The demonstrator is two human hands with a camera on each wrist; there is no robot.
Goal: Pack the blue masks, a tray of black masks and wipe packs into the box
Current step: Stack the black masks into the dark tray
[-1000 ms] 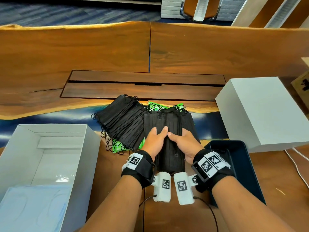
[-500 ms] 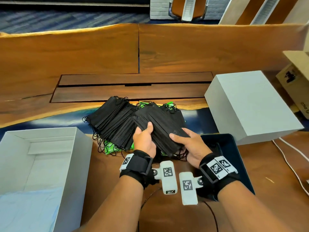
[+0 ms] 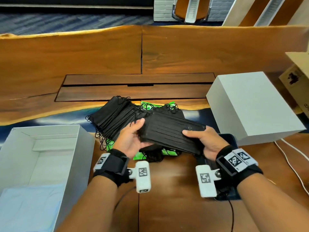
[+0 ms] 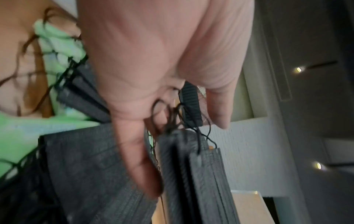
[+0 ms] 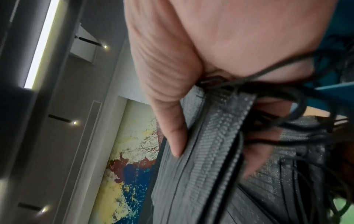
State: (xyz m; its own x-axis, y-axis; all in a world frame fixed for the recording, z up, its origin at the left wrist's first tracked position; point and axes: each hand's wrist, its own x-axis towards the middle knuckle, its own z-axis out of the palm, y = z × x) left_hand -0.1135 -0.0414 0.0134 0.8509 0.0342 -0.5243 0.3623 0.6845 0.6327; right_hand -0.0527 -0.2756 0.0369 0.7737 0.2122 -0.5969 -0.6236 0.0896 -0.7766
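Both hands hold a stack of black masks (image 3: 168,133) lifted above the table, tilted down to the right. My left hand (image 3: 133,136) grips its left end, thumb on top; the stack's edge (image 4: 206,174) shows in the left wrist view. My right hand (image 3: 199,139) grips the right end with its thumb on top, over the dark blue tray (image 3: 232,141). In the right wrist view the thumb (image 5: 172,136) presses the stack (image 5: 210,151). More black masks (image 3: 112,119) lie fanned on green wipe packs (image 3: 147,106). The white box (image 3: 80,156) at left holds blue masks (image 3: 30,210).
A white box lid (image 3: 250,106) stands at the right, a cardboard carton (image 3: 299,81) beyond it. A white cable (image 3: 294,166) runs along the table at the right. Bare wood lies in front of my wrists.
The stack lay lengthwise on the table under both hands; it has been lifted, turned crosswise and carried a little to the right, toward the tray.
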